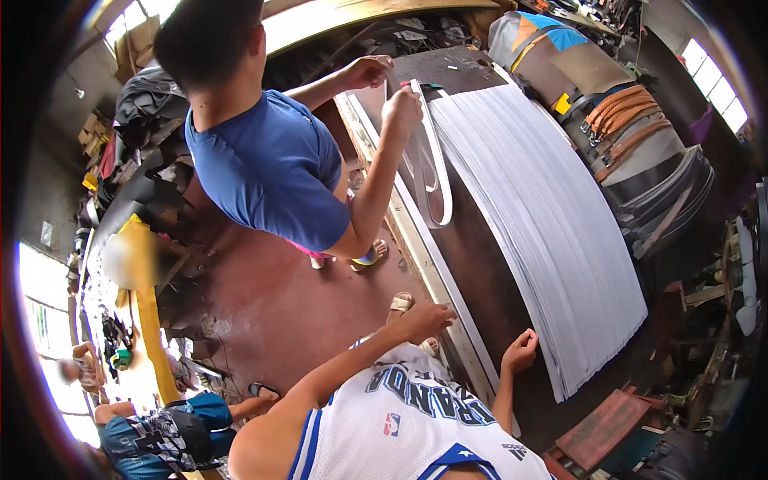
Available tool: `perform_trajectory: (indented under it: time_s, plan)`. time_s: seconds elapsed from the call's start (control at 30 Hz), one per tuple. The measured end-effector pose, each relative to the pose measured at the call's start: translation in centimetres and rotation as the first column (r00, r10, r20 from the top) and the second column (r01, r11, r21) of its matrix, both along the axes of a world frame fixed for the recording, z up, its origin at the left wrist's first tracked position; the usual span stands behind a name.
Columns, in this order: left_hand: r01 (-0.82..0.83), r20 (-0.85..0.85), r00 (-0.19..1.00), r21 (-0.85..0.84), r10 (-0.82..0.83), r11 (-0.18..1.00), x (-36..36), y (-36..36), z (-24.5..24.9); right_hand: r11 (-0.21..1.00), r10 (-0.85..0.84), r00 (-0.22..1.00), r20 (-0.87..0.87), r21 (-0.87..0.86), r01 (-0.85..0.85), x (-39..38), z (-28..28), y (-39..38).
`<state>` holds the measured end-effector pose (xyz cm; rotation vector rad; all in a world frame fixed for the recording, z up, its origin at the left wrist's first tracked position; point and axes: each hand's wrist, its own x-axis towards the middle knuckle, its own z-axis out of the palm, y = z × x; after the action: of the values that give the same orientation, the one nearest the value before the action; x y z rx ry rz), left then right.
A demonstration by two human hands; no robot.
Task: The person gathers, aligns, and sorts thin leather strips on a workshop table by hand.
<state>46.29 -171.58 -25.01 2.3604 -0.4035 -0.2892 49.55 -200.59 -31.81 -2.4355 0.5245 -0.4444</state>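
Note:
Over the near edge of the long table [478, 264], my left hand [428, 321] has its fingers drawn together. Whatever they may grip is too small to make out. Farther right, my right hand [522, 350] is curled closed above the dark tabletop, with nothing seen sticking out of it. Beside it lies a wide stack of long white strips [544, 216], fanned lengthwise along the table. Across from me, a person in a blue shirt [268, 160] holds looped white strips [438, 180] in both hands.
Rolled material with orange braided belts [620, 112] and dark straps [664, 200] lies beyond the stack. A reddish stool-like piece [604, 428] stands at lower right. Another person in blue shorts [210, 410] sits at lower left, near a yellow post [146, 336].

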Motion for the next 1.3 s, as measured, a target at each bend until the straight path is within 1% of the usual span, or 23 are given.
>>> perform_trajectory:
  time_s: [0.1, 0.17, 0.2, 0.27, 0.33, 0.37, 0.4, 0.43, 0.47, 0.53, 0.6, 0.63, 0.73, 0.77, 0.83, 0.87, 0.97, 1.0, 1.07, 1.1, 1.17, 1.23, 1.3]
  plan:
    - [-0.019, -0.098, 0.995, 0.035, 0.022, 0.999, -3.5, 1.2, 0.3, 1.0, -0.006, 1.0, 0.024, 0.022, 0.006, -0.3, -0.4, 0.0]
    - [-0.068, -0.275, 0.956, 0.14, 0.105, 0.988, -5.9, 2.7, 0.4, 0.997, 0.015, 1.0, 0.0, 0.072, -0.015, -0.2, -0.4, -0.2]
    - [-0.141, -0.276, 0.945, 0.135, 0.174, 0.981, -7.1, 3.3, -0.4, 0.998, 0.007, 1.0, -0.014, 0.056, -0.006, 0.0, -0.5, -0.3]
    - [-0.22, -0.273, 0.93, 0.122, 0.246, 0.968, -10.0, 5.5, -5.0, 0.998, 0.035, 0.999, -0.029, 0.044, -0.033, 0.2, 0.0, -0.4]
    - [-0.072, -0.239, 0.962, 0.257, 0.136, 0.964, -13.0, 8.1, -11.6, 0.997, 0.071, 0.996, -0.054, 0.024, -0.069, 0.3, 0.4, -1.0]
    - [-0.279, -0.375, 0.847, 0.292, 0.378, 0.915, -14.2, 8.6, -11.0, 0.967, 0.133, 0.991, -0.028, 0.221, -0.124, 0.6, 0.4, -1.1]
    - [-0.38, -0.481, 0.712, 0.349, 0.512, 0.857, -16.8, 10.5, -15.7, 0.896, 0.19, 0.982, 0.01, 0.408, -0.177, 0.8, 0.6, -0.9]
    - [-0.401, -0.529, 0.617, 0.425, 0.583, 0.811, -19.6, 12.6, -21.1, 0.896, 0.196, 0.98, 0.021, 0.403, -0.187, 1.2, 0.8, -0.4]
    - [-0.521, -0.528, 0.566, 0.367, 0.633, 0.771, -22.0, 13.3, -17.9, 0.905, 0.261, 0.958, 0.12, 0.314, -0.286, 1.5, 1.1, 0.3]
    - [-0.525, -0.582, 0.361, 0.518, 0.728, 0.675, -27.0, 15.5, -20.7, 0.886, 0.37, 0.908, 0.197, 0.218, -0.409, 1.1, 3.8, 3.2]
    - [-0.658, -0.629, 0.257, 0.442, 0.734, 0.609, -30.1, 16.5, -18.9, 0.801, 0.484, 0.811, 0.328, 0.206, -0.561, 0.9, 5.3, 7.3]
    - [-0.693, -0.618, 0.25, 0.423, 0.745, 0.584, -31.1, 16.8, -17.9, 0.745, 0.527, 0.763, 0.374, 0.229, -0.626, 0.5, 5.9, 9.7]
    - [-0.779, -0.539, 0.29, 0.348, 0.791, 0.522, -33.8, 18.0, -17.4, 0.617, 0.704, 0.576, 0.415, 0.043, -0.785, -1.4, 7.9, 17.5]
    - [-0.819, -0.534, 0.281, 0.299, 0.797, 0.489, -34.9, 18.4, -17.8, 0.542, 0.779, 0.503, 0.374, 0.002, -0.841, -1.8, 7.0, 19.9]
    - [-0.878, -0.55, 0.259, 0.209, 0.794, 0.432, -36.8, 19.4, -18.8, 0.402, 0.855, 0.445, 0.267, 0.2, -0.893, -4.6, 8.0, 25.4]
    - [-0.876, -0.531, 0.272, 0.209, 0.803, 0.435, -37.5, 19.9, -19.1, 0.324, 0.906, 0.365, 0.212, 0.205, -0.923, -5.7, 7.4, 27.6]
    - [-0.874, -0.55, 0.26, 0.215, 0.793, 0.436, -40.5, 21.8, -18.8, 0.203, 0.975, 0.223, 0.021, 0.343, -0.917, -9.5, 6.0, 32.5]
    - [-0.893, -0.552, 0.232, 0.207, 0.801, 0.401, -41.6, 22.6, -18.9, 0.204, 0.975, 0.224, 0.017, 0.345, -0.916, -10.3, 4.9, 33.4]
    - [-0.943, -0.556, 0.194, 0.122, 0.808, 0.31, -44.2, 24.4, -19.6, 0.161, 0.981, 0.119, -0.154, 0.293, -0.942, -12.0, 1.7, 33.9]
    - [-0.923, -0.504, 0.242, 0.145, 0.829, 0.357, -46.3, 25.6, -22.0, 0.188, 0.97, 0.117, -0.213, 0.357, -0.915, -12.7, -1.4, 33.1]
    - [-0.966, -0.634, 0.085, 0.136, 0.769, 0.219, -48.0, 27.2, -20.0, 0.28, 0.928, 0.143, -0.344, 0.389, -0.878, -14.0, -7.5, 29.9]
    - [-0.968, -0.626, 0.071, 0.146, 0.777, 0.206, -49.6, 29.0, -19.2, 0.425, 0.836, 0.202, -0.51, 0.369, -0.827, -16.1, -12.4, 25.6]
    - [-0.981, -0.679, -0.032, 0.161, 0.734, 0.107, -52.1, 30.9, -19.9, 0.514, 0.735, 0.2, -0.648, 0.34, -0.788, -18.2, -13.3, 22.1]
